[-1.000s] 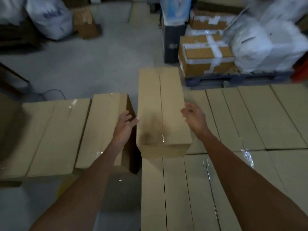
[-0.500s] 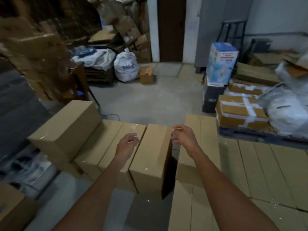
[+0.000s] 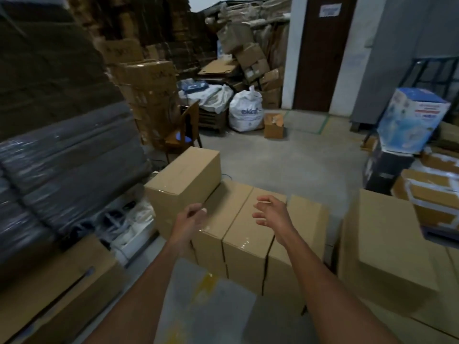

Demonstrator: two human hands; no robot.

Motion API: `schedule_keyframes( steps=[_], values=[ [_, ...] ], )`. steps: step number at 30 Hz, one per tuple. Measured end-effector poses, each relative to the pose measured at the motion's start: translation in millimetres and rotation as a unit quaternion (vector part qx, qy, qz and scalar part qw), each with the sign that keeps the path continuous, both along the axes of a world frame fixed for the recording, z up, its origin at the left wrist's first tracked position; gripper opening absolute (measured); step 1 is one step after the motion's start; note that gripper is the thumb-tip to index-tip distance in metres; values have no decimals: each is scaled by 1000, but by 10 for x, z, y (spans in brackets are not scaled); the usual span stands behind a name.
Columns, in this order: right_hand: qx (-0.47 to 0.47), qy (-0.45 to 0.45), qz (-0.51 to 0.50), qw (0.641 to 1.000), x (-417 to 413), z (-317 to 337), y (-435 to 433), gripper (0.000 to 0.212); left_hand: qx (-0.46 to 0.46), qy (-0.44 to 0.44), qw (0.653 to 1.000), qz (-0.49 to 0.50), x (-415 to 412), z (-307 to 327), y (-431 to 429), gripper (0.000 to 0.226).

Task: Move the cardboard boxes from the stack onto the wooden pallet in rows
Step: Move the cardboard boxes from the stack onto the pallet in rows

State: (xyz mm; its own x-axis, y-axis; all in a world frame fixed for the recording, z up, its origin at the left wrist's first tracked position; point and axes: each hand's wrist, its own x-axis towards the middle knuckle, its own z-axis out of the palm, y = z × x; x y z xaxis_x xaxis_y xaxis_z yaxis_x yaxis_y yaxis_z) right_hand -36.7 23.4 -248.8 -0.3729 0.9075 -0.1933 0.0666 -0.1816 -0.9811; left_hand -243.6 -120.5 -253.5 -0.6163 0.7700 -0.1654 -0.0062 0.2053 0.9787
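Both hands are hanging empty over the brown boxes. The left hand (image 3: 190, 217) is loosely curled with nothing in it, and the right hand (image 3: 272, 211) is spreading its fingers wide above a box top. A second ago the two were flanking a single box (image 3: 382, 234), which is now sitting well off to the right of the right hand, on top of a flat layer of boxes. Since then the view has swung leftward and the hands have come across with it, letting that box go.

Directly beneath the hands a row of upright boxes (image 3: 229, 207) is standing edge to edge. Just ahead of the left hand one raised box (image 3: 183, 176) is lying on top of that row. Whether the left fingertips are already touching its near corner is not clear.

The likely reading is that one box has just been set down and the person is turning back to the stack for the next. The raised box looks like the easiest pick, as it is free on three sides. No wood of the pallet is showing, so which group is resting on it is a guess. The concrete floor (image 3: 273, 165) is lying beyond the hands.
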Motion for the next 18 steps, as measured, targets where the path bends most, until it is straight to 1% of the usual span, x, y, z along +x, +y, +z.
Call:
schedule_keyframes(
  steps=[4, 8, 11, 13, 16, 18],
  values=[
    [-7, -4, 19, 1000, -689, -88, -300, 16, 7, 0, 1000, 30, -567, 9, -287, 29],
    [-11, -25, 40, 999, -1265, -242, -420, 16, -8, -9, 999, 46, -1070, -171, -414, 30],
    [-26, -37, 49, 998, -1693, -431, -359, 18, -29, -27, 998, 55, -1409, -321, -416, 31],
    [-30, -45, 57, 997, -2001, -557, -261, 19, -34, -32, 997, 57, -1651, -407, -353, 28],
    [-38, -47, 62, 996, -2511, -709, -36, 19, -47, -46, 996, 61, -2104, -548, -133, 22],
    [-46, -46, 66, 996, -2868, -800, 141, 21, -58, -62, 995, 54, -2439, -629, 38, 24]
  ],
)
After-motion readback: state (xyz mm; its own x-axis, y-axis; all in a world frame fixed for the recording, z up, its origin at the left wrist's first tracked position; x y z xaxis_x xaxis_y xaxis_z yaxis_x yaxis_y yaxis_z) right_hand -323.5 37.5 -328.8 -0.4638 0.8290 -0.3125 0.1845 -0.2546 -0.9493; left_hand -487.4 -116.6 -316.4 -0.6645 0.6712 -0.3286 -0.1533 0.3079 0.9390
